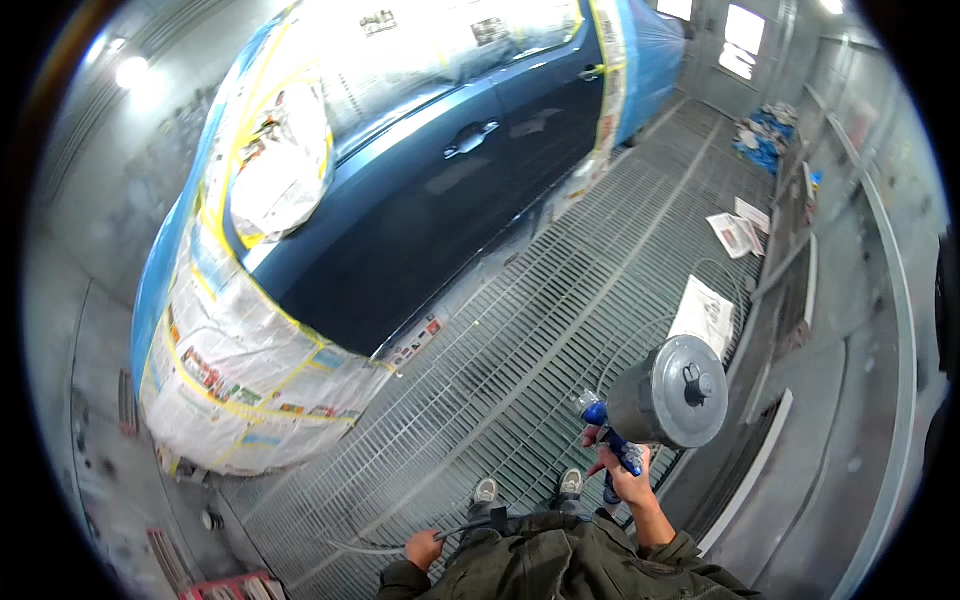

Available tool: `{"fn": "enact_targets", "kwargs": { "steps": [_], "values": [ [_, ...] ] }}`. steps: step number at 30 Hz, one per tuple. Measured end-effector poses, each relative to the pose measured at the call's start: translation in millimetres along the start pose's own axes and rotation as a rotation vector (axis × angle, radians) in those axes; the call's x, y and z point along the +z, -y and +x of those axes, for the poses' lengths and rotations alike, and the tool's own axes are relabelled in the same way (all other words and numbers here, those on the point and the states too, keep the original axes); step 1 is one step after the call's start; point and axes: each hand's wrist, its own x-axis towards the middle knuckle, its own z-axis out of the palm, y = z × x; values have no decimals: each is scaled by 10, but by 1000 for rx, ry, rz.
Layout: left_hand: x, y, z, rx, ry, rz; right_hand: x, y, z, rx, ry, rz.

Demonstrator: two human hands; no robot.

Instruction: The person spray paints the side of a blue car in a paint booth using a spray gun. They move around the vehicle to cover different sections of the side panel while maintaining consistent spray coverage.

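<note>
Underfoot, grated floor (pixel 500 390) — grey walls (pixel 835 420) around — spray gun (pixel 618 443) above.

Ahead of the left hand (pixel 424 548), the way over the floor grate (pixel 510 370) is free up to the car (pixel 420 240). A large cup (pixel 668 392) blocks the space just above the right hand (pixel 630 478).

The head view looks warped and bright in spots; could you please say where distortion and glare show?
Head view: the wall rail bends near the right rim; the upper-left lamp and upper-right window glare white; a pale sheen streaks the dark car door.
</note>
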Motion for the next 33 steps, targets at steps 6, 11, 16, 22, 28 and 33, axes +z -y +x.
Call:
{"fn": "enact_targets", "kwargs": {
  "steps": [6, 11, 16, 22, 28, 33],
  "values": [
    [282, -745, -497, -172, -62, -145, -565, -54, 333, 45, 81, 24],
    [583, -865, -759, -352, 50, -161, -795, -42, 515, 77, 71, 93],
    [598, -1096, -744, -430, 39, -276, -873, -8, 612, 62, 81, 64],
    [628, -1141, -565, -427, 40, -269, -882, 67, 649, 66, 116, 62],
    [661, -1175, -569, -428, 102, -378, -843, 100, 692, 53, 200, -8],
    [67, -1826, -515, -370, 60, -350, -940, 48, 702, -12, 226, 9]
  ]
}}
